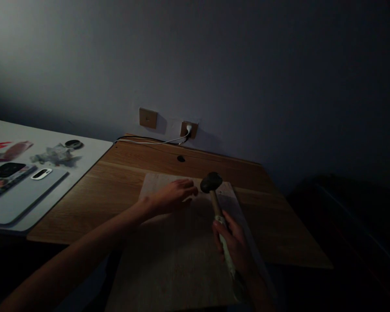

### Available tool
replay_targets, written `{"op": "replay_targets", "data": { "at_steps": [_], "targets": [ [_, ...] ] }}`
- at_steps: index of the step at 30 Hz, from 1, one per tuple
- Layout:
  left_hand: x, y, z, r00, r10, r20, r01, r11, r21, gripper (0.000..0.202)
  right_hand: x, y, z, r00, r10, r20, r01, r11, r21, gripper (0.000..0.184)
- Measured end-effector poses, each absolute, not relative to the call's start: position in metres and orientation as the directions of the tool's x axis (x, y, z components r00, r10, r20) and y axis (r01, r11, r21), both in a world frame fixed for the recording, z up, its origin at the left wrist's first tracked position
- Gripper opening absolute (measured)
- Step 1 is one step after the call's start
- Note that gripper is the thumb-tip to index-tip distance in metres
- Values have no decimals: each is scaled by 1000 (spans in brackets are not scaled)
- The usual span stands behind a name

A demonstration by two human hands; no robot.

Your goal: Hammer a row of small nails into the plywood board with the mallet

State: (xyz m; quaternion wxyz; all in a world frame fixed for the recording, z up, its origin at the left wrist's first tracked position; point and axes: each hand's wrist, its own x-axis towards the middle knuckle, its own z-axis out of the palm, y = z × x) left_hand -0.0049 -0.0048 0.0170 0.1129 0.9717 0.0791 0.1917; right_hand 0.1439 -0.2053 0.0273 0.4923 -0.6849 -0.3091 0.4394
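My right hand (235, 242) is closed round the pale wooden handle of a hammer (211, 183), whose dark head hangs just above the far end of a light wooden board (182, 260). My left hand (173, 195) rests on the board's far part, fingers together and pointing right, their tips close to the hammer head. Whether they pinch something small is too dark to tell. The board lies on a brown wooden table (94, 199) and juts over its near edge.
A white desk (91, 149) adjoins on the left, bearing a grey laptop (22, 195), a phone (6, 170), a small white device (41, 173) and crumpled wrappers (53, 155). Two wall sockets (148, 118), one with a white plug and cable (149, 141). Dark furniture stands at right.
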Motion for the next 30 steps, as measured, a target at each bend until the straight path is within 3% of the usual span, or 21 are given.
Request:
{"op": "replay_targets", "data": {
  "at_steps": [2, 4, 10, 14, 18, 21, 24, 27, 30],
  "targets": [
    [-2, -23, 19, 943, 4, 331, -23, -997, 76, 19, 148, -210, 29, 443, 849, -289, -4, -320, -947, 38],
    [1, -38, 19, 949, -108, 295, -97, -994, -50, 19, 151, -214, 30, 456, 844, -284, 0, -319, -948, 39],
    [9, -48, 14, 925, -190, 329, -113, -964, -239, 17, 154, -220, 32, 484, 821, -302, 3, -347, -938, 42],
    [11, -43, 12, 915, -190, 357, -94, -958, -270, 11, 152, -220, 30, 473, 827, -305, 0, -346, -938, 43],
    [7, -30, 18, 941, -117, 318, -84, -990, -113, 11, 147, -219, 30, 436, 841, -319, -27, -342, -939, 42],
    [-4, -6, 21, 940, 91, 328, 29, -982, 188, 18, 145, -218, 32, 449, 831, -327, -34, -350, -936, 45],
    [-18, 25, 15, 893, 351, 283, 188, -860, 474, 24, 143, -216, 34, 449, 826, -341, -35, -365, -930, 47],
    [-27, 44, 5, 838, 502, 211, 305, -753, 583, 24, 141, -213, 32, 441, 826, -352, -31, -378, -925, 46],
    [-29, 45, 0, 828, 537, 163, 327, -698, 637, 22, 139, -210, 29, 427, 839, -337, -25, -361, -932, 43]
  ]
}}
